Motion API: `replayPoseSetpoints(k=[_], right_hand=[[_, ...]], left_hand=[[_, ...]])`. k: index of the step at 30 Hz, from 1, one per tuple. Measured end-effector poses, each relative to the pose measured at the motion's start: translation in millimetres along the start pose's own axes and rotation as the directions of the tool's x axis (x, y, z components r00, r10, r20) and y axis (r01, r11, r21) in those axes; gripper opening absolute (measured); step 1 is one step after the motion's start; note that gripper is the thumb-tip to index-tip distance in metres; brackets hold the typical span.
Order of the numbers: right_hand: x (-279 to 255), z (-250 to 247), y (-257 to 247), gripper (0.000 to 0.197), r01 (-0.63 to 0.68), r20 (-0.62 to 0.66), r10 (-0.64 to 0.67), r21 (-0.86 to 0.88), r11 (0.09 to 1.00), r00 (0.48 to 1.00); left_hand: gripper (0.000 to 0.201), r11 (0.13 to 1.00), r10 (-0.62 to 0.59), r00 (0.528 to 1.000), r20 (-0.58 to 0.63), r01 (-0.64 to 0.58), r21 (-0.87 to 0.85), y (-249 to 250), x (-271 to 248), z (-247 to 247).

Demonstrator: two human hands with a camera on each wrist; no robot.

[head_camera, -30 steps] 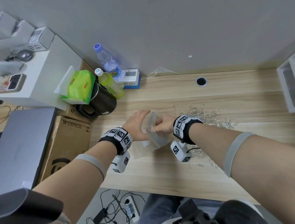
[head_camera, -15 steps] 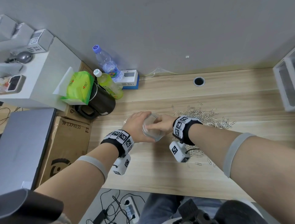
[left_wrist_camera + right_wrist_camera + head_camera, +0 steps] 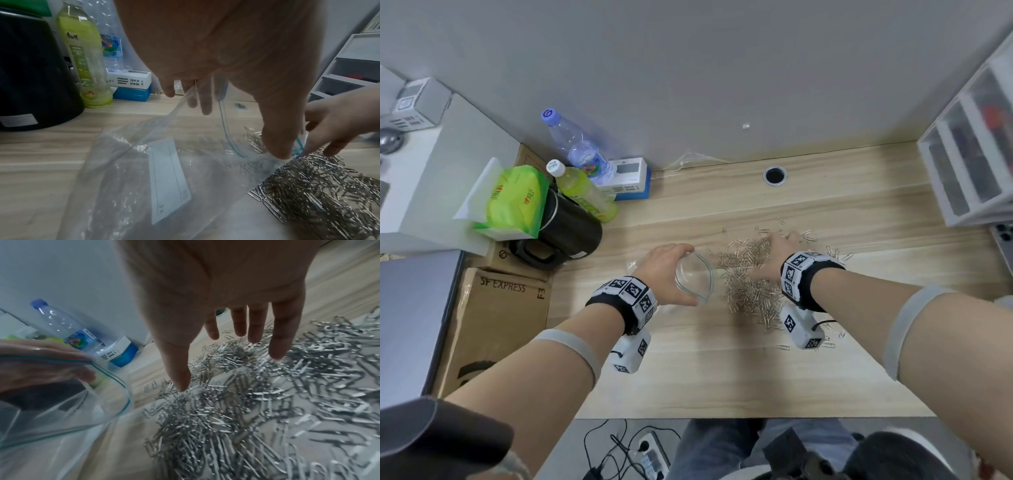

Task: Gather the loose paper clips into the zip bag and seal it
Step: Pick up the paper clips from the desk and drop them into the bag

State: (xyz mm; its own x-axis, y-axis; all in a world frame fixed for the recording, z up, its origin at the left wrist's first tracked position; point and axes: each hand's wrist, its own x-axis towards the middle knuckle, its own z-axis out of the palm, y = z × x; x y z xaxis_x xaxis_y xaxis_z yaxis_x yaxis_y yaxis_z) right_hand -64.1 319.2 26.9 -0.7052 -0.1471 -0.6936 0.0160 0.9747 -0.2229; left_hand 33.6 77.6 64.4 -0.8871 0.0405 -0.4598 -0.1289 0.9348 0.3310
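A clear zip bag (image 3: 694, 278) with a blue-green zip strip lies on the wooden desk, its mouth facing right and held wide. My left hand (image 3: 690, 274) grips the rim, thumb (image 3: 277, 138) on the near edge and fingers on the far edge. The bag (image 3: 164, 170) shows a white label and looks empty. A big heap of silver paper clips (image 3: 748, 284) lies just right of the mouth. My right hand (image 3: 774, 250) rests on the heap, fingers (image 3: 276, 337) straight and spread, holding nothing. The clips (image 3: 246, 410) reach up to the bag's mouth (image 3: 115, 402).
A black jug (image 3: 566, 233), a green drink bottle (image 3: 582, 195), a water bottle (image 3: 577, 147) and small boxes (image 3: 630, 178) crowd the desk's back left. A white drawer unit (image 3: 969, 154) stands at the right. A cable hole (image 3: 775, 175) sits behind the heap.
My right hand has let go of the bag's mouth and moved right onto the clip heap. The left hand alone now holds the mouth wide, turned toward the clips.
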Motion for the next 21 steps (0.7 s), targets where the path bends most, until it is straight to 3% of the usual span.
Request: replayPoseSetpoints(k=[4,9,11,17,19,21], right_hand=[[3.5,10.2,19.9,0.119,-0.014,-0.082,0.005,-0.114,0.993,0.997],[9.5,27.6,26.9,0.139,0.032,-0.019,-0.036,-0.180,0.983,0.999],[9.4,33.7,24.8,0.131,0.082,-0.019,-0.087,-0.171,0.982,0.996],[10.0,41.8,24.6,0.076,0.232,-0.093,-0.234,-0.037,0.972,0.968],[9.7,38.5,22.8,0.080,0.240,-0.120,-0.240,-0.016,0.971,0.963],[8.5,32.4,19.2,0.101,0.182,-0.130,-0.185,-0.038,0.983,0.974]], left_hand=[[0.110,1.000,0.004,1.000,-0.001,-0.004,-0.003,4.4,5.2,5.5],[0.109,1.000,-0.019,1.000,0.005,0.019,-0.012,4.5,4.3,16.1],[0.108,0.999,-0.026,1.000,-0.002,0.026,-0.032,4.9,2.1,21.2],[0.113,0.997,-0.038,0.999,-0.038,0.035,-0.075,-2.0,2.5,34.8],[0.112,0.997,-0.037,0.999,-0.032,0.035,-0.073,-3.6,5.0,34.4],[0.110,0.996,-0.036,0.999,-0.027,0.034,-0.078,-4.0,6.4,32.3]])
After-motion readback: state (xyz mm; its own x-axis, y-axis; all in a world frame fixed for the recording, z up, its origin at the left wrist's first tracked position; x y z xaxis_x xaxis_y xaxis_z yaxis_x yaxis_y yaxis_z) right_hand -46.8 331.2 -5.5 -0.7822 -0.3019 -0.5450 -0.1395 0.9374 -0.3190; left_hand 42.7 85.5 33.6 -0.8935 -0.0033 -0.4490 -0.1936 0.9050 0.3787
